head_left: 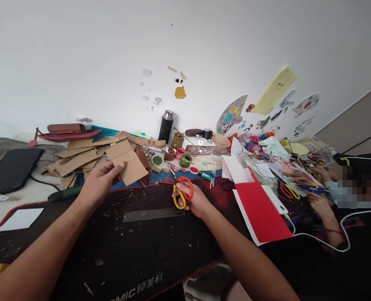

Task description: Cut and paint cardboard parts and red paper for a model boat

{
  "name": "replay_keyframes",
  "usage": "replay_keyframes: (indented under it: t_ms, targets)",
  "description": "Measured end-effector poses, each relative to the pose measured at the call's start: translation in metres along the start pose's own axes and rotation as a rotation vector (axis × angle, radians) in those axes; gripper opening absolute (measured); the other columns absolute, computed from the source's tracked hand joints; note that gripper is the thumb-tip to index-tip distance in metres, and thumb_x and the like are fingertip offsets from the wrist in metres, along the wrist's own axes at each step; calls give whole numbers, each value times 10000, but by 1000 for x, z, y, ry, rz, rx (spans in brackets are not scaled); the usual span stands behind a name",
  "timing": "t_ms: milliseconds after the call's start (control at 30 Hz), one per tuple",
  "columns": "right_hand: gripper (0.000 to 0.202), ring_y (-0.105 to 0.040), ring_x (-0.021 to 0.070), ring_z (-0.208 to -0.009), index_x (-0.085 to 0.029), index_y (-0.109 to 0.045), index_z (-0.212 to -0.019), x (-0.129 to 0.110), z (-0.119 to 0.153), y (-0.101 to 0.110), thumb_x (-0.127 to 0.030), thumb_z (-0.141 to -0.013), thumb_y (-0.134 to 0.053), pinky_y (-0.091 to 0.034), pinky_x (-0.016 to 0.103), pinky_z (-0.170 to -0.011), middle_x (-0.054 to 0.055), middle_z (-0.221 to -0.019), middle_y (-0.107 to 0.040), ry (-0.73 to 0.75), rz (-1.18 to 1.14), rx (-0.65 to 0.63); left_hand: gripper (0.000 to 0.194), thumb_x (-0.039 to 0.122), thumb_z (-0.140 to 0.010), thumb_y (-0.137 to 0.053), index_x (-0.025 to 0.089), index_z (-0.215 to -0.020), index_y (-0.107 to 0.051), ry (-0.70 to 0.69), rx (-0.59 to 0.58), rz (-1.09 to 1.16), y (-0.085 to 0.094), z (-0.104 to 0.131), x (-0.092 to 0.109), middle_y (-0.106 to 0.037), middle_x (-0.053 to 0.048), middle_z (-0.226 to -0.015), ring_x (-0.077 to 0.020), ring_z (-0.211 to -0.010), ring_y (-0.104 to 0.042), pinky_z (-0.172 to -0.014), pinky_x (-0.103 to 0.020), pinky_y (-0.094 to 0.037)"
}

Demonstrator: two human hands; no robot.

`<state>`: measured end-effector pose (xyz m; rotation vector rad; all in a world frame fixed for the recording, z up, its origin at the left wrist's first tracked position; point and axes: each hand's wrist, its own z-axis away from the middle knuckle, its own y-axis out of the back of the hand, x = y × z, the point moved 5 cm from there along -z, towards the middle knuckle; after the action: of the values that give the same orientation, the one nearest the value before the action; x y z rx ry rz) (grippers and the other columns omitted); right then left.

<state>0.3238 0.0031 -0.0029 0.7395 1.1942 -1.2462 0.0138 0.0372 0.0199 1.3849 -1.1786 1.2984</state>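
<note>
My left hand point(102, 177) pinches a flat piece of brown cardboard point(129, 162) by its lower left edge, thumb on top. A crease runs across the piece. To the right, my right hand point(193, 198) is closed around a pair of scissors point(179, 193) with one orange and one yellow handle, their blades pointing away toward the paint jars. The scissors and the cardboard are apart. Below them on the black mat point(116, 246) lies a clear ruler point(153, 214), and small scraps are scattered about.
Cardboard strips point(75, 161) are heaped at the back left, near a model boat point(68, 133) and a phone point(14, 170). Open paint jars point(185, 160) and a black thermos point(166, 126) stand behind. Red paper point(263, 209) lies right, beside another person's hands point(320, 205).
</note>
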Motion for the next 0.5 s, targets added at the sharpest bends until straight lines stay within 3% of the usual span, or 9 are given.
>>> replay_keyframes:
  t_ms: [133, 300, 500]
  targets:
    - [535, -578, 88, -425, -173, -680, -961, 1, 3, -3, -648, -810, -872, -291, 194, -349, 24, -811, -765, 17, 184, -21, 481, 640, -715, -860, 201, -706, -663, 3, 3, -12, -2, 2, 4, -539, 38, -603, -128, -581, -454, -548, -250, -350]
    - [484, -548, 81, -445, -172, -716, -871, -6, 1, -7, -604, -779, -914, -419, 216, -422, 0, -769, -738, 105, 372, -32, 505, 663, -686, -867, 200, -693, -665, 3, 9, -36, -4, 4, 10, -535, 34, -594, -128, -583, -442, -547, -249, -341]
    - [466, -458, 45, -433, -160, -677, -859, -30, 0, -8, -588, -875, -862, -187, 172, -362, 2, -744, -685, 171, -158, 13, 502, 651, -681, -875, 201, -665, -653, 2, 1, -10, -4, 4, 12, -523, 29, -587, -130, -576, -434, -538, -253, -328]
